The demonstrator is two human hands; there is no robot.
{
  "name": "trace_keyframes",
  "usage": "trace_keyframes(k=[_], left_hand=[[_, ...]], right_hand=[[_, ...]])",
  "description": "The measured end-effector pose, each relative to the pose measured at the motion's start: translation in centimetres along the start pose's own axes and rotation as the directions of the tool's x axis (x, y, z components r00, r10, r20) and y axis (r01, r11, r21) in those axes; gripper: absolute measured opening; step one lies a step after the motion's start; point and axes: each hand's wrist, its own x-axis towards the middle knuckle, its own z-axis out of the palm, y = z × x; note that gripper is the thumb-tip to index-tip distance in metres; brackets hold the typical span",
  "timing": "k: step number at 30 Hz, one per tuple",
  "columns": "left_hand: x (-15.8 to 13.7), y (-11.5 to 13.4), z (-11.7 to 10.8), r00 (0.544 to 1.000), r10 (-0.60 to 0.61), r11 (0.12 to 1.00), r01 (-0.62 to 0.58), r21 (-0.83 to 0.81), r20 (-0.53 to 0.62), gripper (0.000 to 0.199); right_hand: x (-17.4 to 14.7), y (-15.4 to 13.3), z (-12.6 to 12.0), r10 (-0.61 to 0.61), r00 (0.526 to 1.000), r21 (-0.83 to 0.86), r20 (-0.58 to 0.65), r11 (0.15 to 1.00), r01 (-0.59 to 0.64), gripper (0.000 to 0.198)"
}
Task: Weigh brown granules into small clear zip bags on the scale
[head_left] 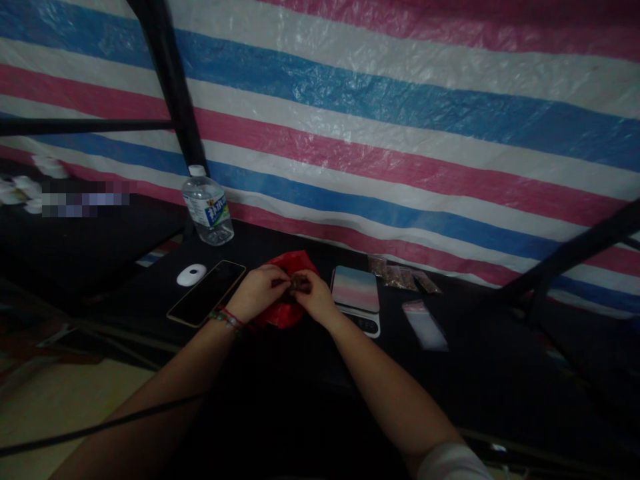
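Both hands meet at the centre of the frame, low on the dark desk (475,400), right over a red plastic bag (287,310). The left hand (257,291) comes in from the lower left, a beaded bracelet and red thread (227,319) on its wrist; the right hand (315,297) comes in from the lower right. Between their fingertips sits a small brownish clump (299,283), just above the bag's crumpled top. The left grip is pressed together, fingers curled in and pinching at that clump; the right grip is likewise closed, thumb and fingers nipping the same clump from the other side. The picture is too dim to tell what the clump is.

Writing now: the clear water bottle (207,207) at the upper left of the desk carries a blue and white label with characters, too small to read. A blurred-out patch sits at the far left.

Left of the hands lies a dark smartphone (206,293), screen up, and just beyond it a small white oval object (191,274). Just right of the right hand sits a small digital scale (356,297) with a pink and blue top. Further right, three small filled zip bags (400,275) lie near the striped tarp (400,120), and an empty clear zip bag (425,325) lies apart, nearer the viewer.
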Motion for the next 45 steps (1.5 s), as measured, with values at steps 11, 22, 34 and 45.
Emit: trace_keyframes(k=[11, 22, 34, 45], left_hand=[[-0.6, 0.4, -2.6, 0.999, 0.041, 0.999, -0.041, -0.012, 0.000, 0.025], [0.6, 1.0, 3.4, 0.987, -0.106, 0.983, 0.086, -0.162, -0.119, 0.053], [1.8, 0.3, 4.0, 0.938, -0.346, 0.300, 0.105, -0.948, -0.005, 0.065], [2.1, 0.5, 2.7, 0.981, -0.189, 0.363, 0.116, -0.925, 0.049, 0.066]], right_hand=[[0.2, -0.1, -1.1, -0.118, 0.992, -0.211, -0.055, 0.972, 0.104, 0.043], [-0.9, -1.3, 0.3, -0.057, 0.998, -0.070, 0.020, 0.996, 0.058, 0.045], [-0.9, -1.9, 1.2, 0.012, 0.992, 0.214, -0.123, 0.977, 0.015, 0.027], [-0.8, -1.2, 1.7, 0.012, 0.995, 0.317, -0.098, 0.948, 0.019, 0.038]])
